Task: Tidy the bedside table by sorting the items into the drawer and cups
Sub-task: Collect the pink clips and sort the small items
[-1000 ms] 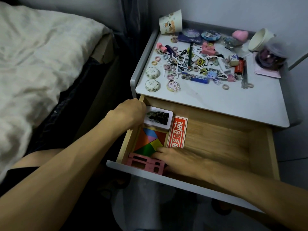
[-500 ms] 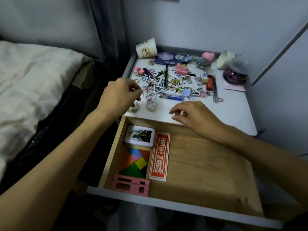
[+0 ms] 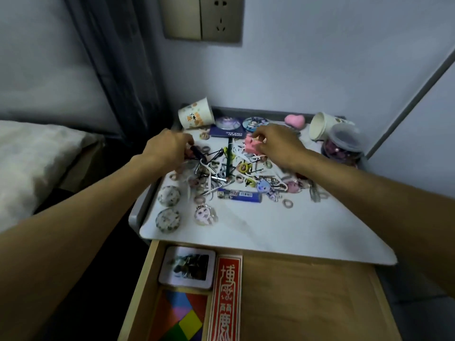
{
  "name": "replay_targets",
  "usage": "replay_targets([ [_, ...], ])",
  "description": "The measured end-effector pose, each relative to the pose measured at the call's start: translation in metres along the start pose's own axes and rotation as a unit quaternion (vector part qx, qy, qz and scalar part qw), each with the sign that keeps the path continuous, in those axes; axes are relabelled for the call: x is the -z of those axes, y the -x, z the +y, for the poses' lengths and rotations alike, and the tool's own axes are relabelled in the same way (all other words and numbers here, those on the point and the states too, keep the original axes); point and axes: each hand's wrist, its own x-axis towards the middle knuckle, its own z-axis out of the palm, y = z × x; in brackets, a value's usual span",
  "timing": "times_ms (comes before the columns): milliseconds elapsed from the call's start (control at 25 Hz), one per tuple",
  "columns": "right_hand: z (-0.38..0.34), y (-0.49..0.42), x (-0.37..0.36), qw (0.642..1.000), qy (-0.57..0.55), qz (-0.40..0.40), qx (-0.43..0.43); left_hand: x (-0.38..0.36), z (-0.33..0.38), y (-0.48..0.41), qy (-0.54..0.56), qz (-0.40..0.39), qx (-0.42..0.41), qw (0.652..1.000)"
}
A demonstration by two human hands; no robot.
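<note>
Both my arms reach over the open drawer [image 3: 302, 296] to the clutter at the back of the bedside table [image 3: 270, 232]. My right hand [image 3: 278, 143] has its fingers curled round a pink block [image 3: 251, 145] and pinches it at the top of the pile. My left hand [image 3: 170, 148] is curled down onto the heap, fingertips at a small dark tube [image 3: 197, 150]; I cannot tell whether I grip it or only touch it.

Between my hands lie a green pencil [image 3: 229, 158], white strips, black hairpins and small hair rings. Nearer me on the tabletop are a blue lighter [image 3: 240, 195], two round speckled discs [image 3: 169, 196] and a face charm [image 3: 205, 215].

A paper cup [image 3: 195, 116] lies on its side at the back left corner, and a second cup [image 3: 322, 125] lies tipped at the back right, touching a lidded clear jar [image 3: 344, 143]. A pink heart [image 3: 295, 120] sits by the back rim.

In the drawer's left part lie a white-framed picture card [image 3: 187, 267], a coloured puzzle [image 3: 182, 316] and a red strip with characters [image 3: 227, 299].
</note>
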Motion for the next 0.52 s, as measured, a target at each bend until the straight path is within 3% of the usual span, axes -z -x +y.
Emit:
replay_targets([
  [160, 0.004, -0.023, -0.003, 0.999, 0.033, -0.036, -0.006, -0.008, -0.009, -0.014, -0.055, 0.024, -0.035, 0.998],
  [320, 0.004, -0.027, -0.008, 0.997, 0.015, -0.079, -0.003, -0.008, -0.014, -0.016, -0.029, 0.016, -0.034, 0.999],
  [520, 0.002, -0.026, -0.011, 0.998, -0.004, -0.061, -0.025, -0.006, -0.014, -0.011, 0.06, 0.028, -0.029, 0.997],
])
